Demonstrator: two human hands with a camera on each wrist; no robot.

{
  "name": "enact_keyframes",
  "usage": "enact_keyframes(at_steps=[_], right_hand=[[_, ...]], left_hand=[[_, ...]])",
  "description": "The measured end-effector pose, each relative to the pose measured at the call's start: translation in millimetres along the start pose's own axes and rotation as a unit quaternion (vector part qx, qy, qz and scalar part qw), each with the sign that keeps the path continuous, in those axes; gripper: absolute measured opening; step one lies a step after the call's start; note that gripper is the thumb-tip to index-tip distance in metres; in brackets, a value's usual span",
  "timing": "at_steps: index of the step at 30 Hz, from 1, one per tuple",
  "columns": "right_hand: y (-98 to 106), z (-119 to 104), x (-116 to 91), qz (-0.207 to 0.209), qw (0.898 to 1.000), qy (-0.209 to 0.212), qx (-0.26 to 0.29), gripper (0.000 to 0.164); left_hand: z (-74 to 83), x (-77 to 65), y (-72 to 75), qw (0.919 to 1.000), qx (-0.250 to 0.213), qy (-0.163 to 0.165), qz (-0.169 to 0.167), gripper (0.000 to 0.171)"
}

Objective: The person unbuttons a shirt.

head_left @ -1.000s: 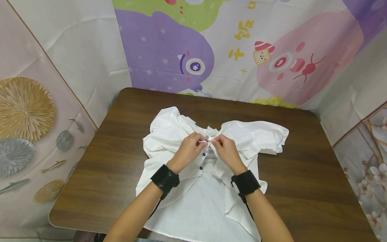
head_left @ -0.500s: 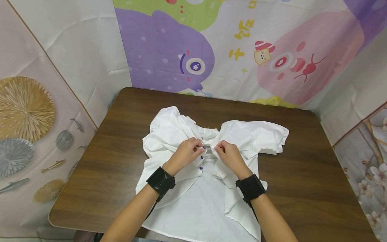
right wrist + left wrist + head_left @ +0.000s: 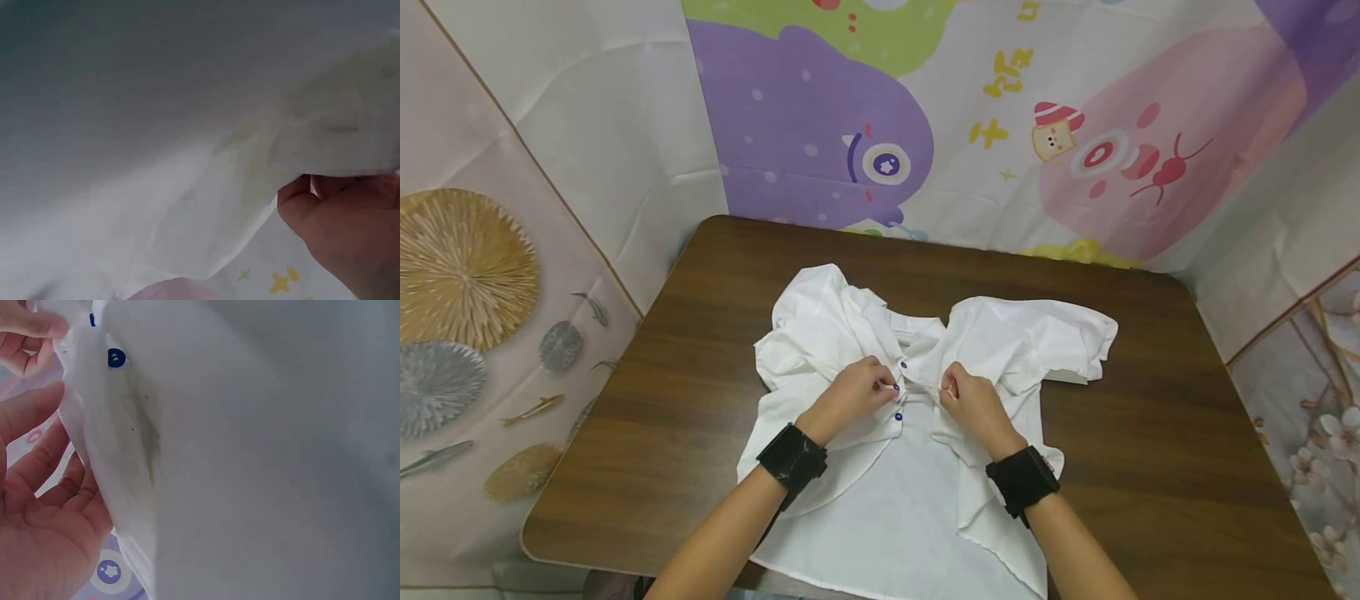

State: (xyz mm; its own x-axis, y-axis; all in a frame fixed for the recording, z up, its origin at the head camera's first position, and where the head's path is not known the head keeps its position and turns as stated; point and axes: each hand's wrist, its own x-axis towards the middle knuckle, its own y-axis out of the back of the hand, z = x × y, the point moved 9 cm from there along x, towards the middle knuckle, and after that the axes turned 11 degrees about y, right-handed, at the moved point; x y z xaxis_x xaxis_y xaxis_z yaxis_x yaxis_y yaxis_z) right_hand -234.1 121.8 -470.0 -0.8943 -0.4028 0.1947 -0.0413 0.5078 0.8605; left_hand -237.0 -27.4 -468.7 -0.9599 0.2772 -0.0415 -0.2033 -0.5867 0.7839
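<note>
A white short-sleeved shirt (image 3: 910, 500) lies spread on the table, its front parted. Down the left front edge run blue buttons, with the top button (image 3: 903, 364) above the left fingers and a lower button (image 3: 898, 417) below them. My left hand (image 3: 853, 396) pinches that edge beside the middle button (image 3: 896, 387). Across the gap, my right hand (image 3: 973, 408) pinches the opposite front edge between thumb and curled fingers. In the left wrist view a blue button (image 3: 116, 358) shows close to the left fingertips. Pale cloth fills most of the right wrist view.
The brown wooden table (image 3: 1150, 400) extends on both sides of the shirt. Behind it hangs a cartoon-printed cloth (image 3: 820, 125), and patterned curtains (image 3: 467, 150) stand at the sides. Each wrist wears a black strap (image 3: 793, 457).
Both hands have moved down the shirt front toward the body, and a little apart. The top button has come into view above the left fingers.
</note>
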Motion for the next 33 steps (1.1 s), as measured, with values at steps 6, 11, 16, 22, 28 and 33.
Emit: enact_keyframes(at_steps=[6,11,16,22,28,33], right_hand=[[-14.9,0.5,-2.5,-0.013,0.997,0.033,-0.067,0.011],[-22.9,0.8,-3.5,-0.045,0.996,0.02,-0.081,0.011],[-28.1,3.5,-3.2,-0.086,0.993,-0.01,-0.075,0.007],[-26.3,1.3,-0.3,-0.133,0.989,-0.042,-0.049,0.01],[-18.1,-13.9,13.2,-0.113,0.992,-0.041,-0.028,0.02],[-22.2,-27.6,28.3,-0.082,0.996,-0.021,-0.028,0.025]], left_hand=[[-2.4,-2.7,-4.3,1.0,0.0,-0.009,-0.002,0.011],[-6.0,-4.1,-8.6,0.9999,-0.006,-0.006,-0.01,0.011],[-10.3,-3.8,-13.7,0.9998,-0.001,0.003,-0.019,0.01],[-13.5,-3.3,-17.8,0.9996,-0.003,0.008,-0.028,0.009],[-17.4,-2.3,-21.4,0.9985,-0.001,0.024,-0.049,0.01],[-18.3,-2.2,-22.2,0.9978,-0.02,0.02,-0.059,0.011]])
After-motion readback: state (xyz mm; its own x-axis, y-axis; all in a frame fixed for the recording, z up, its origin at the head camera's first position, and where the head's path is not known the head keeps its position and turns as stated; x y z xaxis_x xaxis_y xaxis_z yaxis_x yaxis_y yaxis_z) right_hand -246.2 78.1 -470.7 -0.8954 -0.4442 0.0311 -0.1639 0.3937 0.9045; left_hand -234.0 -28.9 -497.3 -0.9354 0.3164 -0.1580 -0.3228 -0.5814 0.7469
